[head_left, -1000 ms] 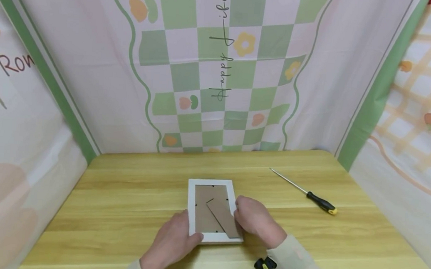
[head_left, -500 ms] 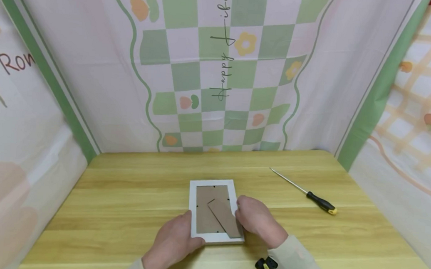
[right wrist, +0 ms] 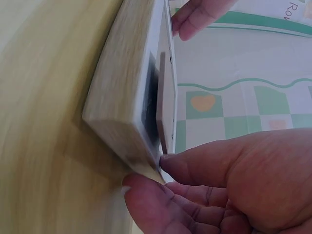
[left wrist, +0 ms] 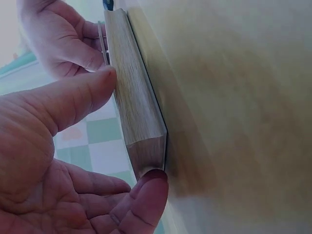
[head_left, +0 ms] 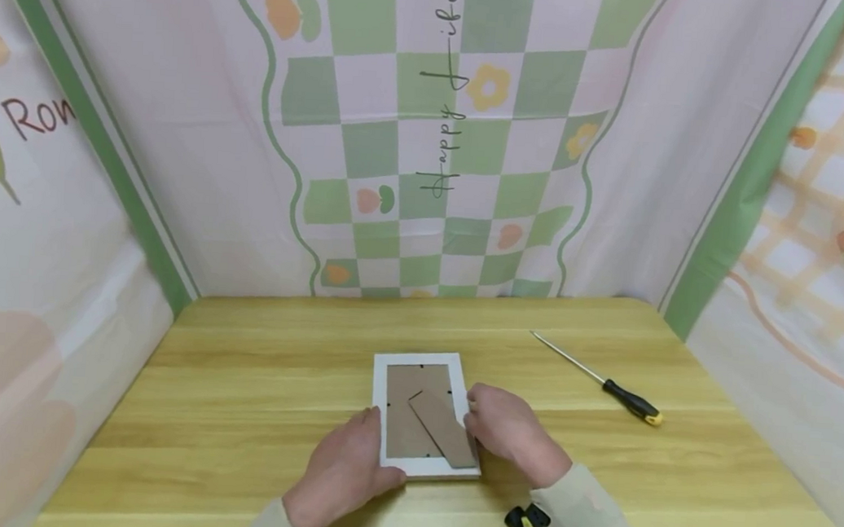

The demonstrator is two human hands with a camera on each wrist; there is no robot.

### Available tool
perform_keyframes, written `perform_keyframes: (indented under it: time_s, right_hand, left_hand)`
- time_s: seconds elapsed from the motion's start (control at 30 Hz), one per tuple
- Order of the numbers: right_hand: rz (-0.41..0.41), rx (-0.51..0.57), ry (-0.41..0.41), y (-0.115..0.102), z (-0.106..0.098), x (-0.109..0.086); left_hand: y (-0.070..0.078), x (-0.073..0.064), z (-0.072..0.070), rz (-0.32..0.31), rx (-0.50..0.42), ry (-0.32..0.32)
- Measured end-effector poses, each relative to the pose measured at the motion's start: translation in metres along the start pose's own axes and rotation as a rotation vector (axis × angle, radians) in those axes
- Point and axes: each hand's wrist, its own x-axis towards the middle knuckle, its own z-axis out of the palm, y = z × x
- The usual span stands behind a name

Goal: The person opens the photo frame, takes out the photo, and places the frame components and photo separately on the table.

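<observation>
A white-faced picture frame (head_left: 428, 467) lies back side up on the table, its brown backing board (head_left: 402, 425) showing, with small black tabs around the opening. A brown easel leg (head_left: 446, 441) slants across the board toward the lower right. My left hand (head_left: 345, 470) holds the lower left corner, thumb along the near edge and fingers at the left side. My right hand (head_left: 509, 425) grips the right side, near the leg's hinge-free edge. In the right wrist view its thumb and forefinger meet the frame's wood-grained side (right wrist: 117, 68); the leg stands slightly off the back.
A screwdriver (head_left: 629, 400) with a black and yellow handle lies right of the frame on the wooden table (head_left: 253, 366). A small black and yellow object (head_left: 527, 521) sits by my right sleeve. Patterned cloth (head_left: 415, 157) surrounds the table's back and sides.
The frame and both hands have shifted very slightly right in the head view, along with a small tilt of the camera. Both hands keep hold of the picture frame.
</observation>
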Motion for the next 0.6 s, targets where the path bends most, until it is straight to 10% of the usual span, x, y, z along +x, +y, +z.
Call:
perform_keyframes:
  time_s: [0.6]
  right_hand:
    - [0.028,-0.126,0.204,0.038,-0.022,-0.004]
  left_hand:
    - [0.003,0.006,-0.001,-0.036,0.065,-0.073]
